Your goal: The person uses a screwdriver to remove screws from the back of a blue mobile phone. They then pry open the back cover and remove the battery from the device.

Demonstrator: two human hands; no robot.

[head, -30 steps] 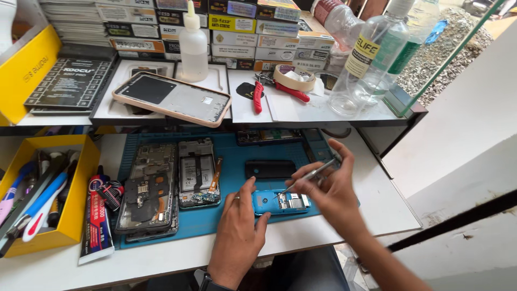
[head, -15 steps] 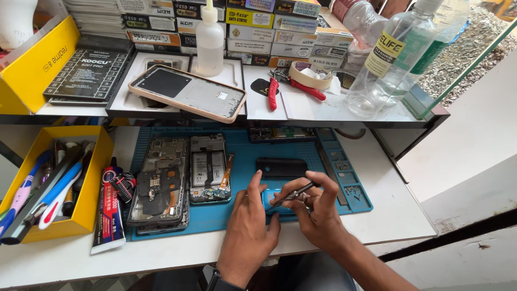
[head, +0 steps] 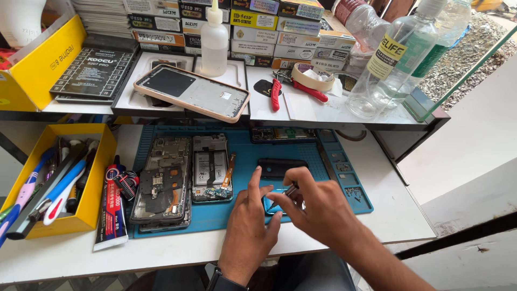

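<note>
My left hand (head: 249, 229) rests on the blue work mat (head: 242, 213) with its index finger stretched out and its thumb against a small blue phone part (head: 268, 204), which both hands mostly hide. My right hand (head: 319, 209) pinches metal tweezers (head: 291, 190) whose tip points down at that part. Just beyond the fingers lies a black oblong piece (head: 281, 166). Left of my hands two opened phones lie side by side, one showing dark boards (head: 161, 180), the other a battery (head: 211, 171).
A yellow tray (head: 97, 178) of tools sits at the left, with a glue tube (head: 111, 207) beside it. On the raised shelf are a phone frame (head: 191, 92), a squeeze bottle (head: 214, 40), red pliers (head: 293, 86), a tape roll (head: 315, 75) and clear bottles (head: 388, 59).
My right hand has drawn in from the right and now works over the blue part next to my left hand. The tweezers tip dropped onto the part. The view shifted slightly.
</note>
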